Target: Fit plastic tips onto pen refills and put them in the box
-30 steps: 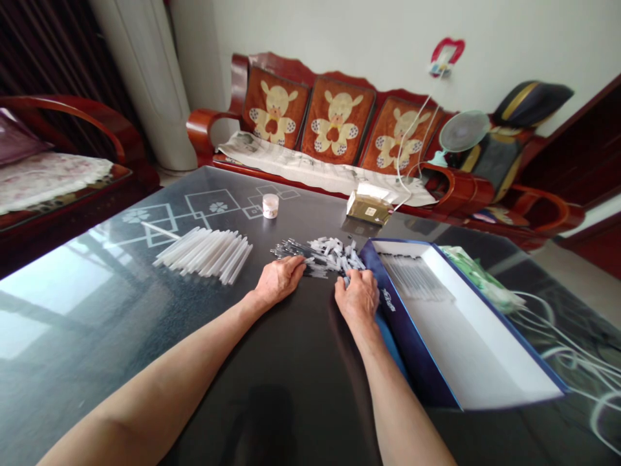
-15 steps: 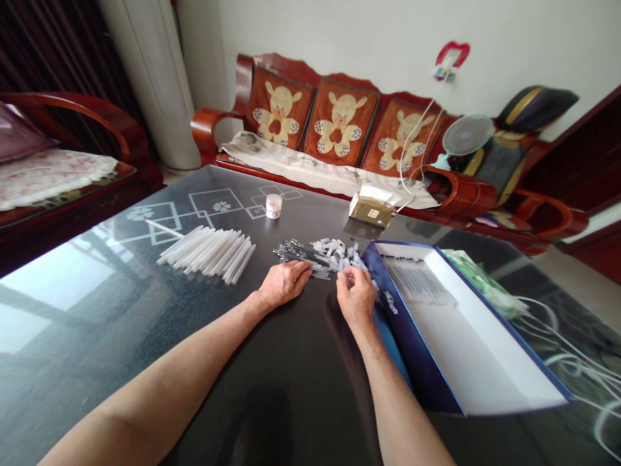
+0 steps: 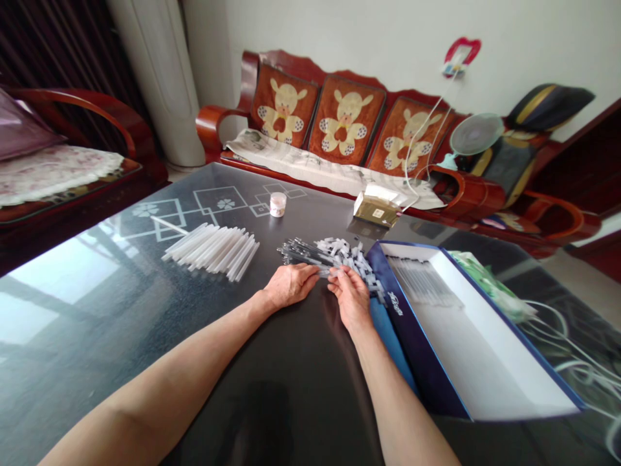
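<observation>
My left hand (image 3: 291, 285) rests knuckles-up on the dark glass table (image 3: 121, 304), its fingers curled over the near ends of a heap of thin dark refills and small clear plastic pieces (image 3: 330, 254). My right hand (image 3: 350, 292) is just to its right, its fingertips pinched on a small clear piece at the heap's near edge. The two hands almost touch. To the left lies a fan of white plastic tubes (image 3: 213, 246).
An open blue box with a white inside (image 3: 466, 336) lies right of my right hand, clear tubes at its far end. A small white jar (image 3: 277, 204) and a tan carton (image 3: 376, 208) stand further back. Green packets and white cords lie at right. Red wooden sofas surround the table.
My right hand has moved left from the box's corner toward my left hand and now pinches a clear piece. The left hand has stayed on the heap.
</observation>
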The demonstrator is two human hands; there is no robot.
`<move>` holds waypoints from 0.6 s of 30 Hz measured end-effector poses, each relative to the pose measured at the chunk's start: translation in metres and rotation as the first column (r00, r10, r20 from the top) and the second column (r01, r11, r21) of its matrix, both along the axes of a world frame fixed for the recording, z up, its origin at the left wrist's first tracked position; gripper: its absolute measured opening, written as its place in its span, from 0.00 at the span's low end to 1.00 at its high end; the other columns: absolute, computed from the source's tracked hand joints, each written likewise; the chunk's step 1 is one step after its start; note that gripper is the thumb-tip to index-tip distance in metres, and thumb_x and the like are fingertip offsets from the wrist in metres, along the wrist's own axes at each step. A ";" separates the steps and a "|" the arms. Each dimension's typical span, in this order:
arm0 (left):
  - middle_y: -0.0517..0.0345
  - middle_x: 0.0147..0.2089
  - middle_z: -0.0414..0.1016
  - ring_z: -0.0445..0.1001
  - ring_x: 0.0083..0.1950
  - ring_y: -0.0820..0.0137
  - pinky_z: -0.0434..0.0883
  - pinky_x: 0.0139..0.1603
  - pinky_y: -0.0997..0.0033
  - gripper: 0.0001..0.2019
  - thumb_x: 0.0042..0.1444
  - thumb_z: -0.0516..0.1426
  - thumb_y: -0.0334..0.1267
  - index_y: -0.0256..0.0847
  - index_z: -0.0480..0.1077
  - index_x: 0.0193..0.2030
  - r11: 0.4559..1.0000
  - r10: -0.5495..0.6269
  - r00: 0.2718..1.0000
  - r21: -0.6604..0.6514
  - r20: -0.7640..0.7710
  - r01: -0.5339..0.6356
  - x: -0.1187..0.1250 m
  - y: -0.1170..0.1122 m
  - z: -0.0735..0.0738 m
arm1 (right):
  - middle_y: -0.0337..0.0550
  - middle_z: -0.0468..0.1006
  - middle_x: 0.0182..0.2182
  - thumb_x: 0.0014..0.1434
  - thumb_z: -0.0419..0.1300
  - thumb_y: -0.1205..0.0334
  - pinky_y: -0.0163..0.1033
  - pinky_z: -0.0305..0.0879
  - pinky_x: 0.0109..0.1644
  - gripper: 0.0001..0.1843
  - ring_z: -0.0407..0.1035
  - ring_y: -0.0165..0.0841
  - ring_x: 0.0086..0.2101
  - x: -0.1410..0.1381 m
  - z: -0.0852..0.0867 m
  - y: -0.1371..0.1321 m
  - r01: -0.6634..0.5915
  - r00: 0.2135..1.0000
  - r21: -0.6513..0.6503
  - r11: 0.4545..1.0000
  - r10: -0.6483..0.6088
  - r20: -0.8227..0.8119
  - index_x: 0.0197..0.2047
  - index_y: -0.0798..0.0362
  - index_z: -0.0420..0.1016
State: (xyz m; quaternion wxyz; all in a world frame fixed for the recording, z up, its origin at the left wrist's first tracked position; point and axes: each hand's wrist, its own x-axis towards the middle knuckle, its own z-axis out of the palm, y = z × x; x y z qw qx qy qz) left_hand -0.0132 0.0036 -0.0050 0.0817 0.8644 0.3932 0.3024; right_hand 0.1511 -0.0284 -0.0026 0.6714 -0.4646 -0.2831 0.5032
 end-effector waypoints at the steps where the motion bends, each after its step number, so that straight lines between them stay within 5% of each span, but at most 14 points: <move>1: 0.54 0.42 0.78 0.78 0.39 0.68 0.72 0.37 0.73 0.15 0.66 0.48 0.43 0.42 0.71 0.50 1.000 -0.002 1.000 0.001 -0.004 0.002 0.000 0.000 0.000 | 0.39 0.81 0.33 0.41 0.71 0.56 0.29 0.70 0.30 0.20 0.73 0.26 0.29 0.000 0.000 0.000 -0.002 1.000 0.006 1.000 0.002 -0.003 0.36 0.52 0.72; 18: 0.53 0.38 0.75 0.76 0.37 0.69 0.71 0.37 0.73 0.14 0.65 0.47 0.39 0.39 0.70 0.49 0.998 -0.062 0.991 -0.025 -0.116 0.059 -0.002 -0.002 0.008 | 0.39 0.80 0.36 0.45 0.68 0.55 0.32 0.71 0.35 0.19 0.74 0.28 0.32 -0.002 -0.006 -0.002 -0.066 0.977 0.027 0.997 0.059 0.203 0.39 0.52 0.71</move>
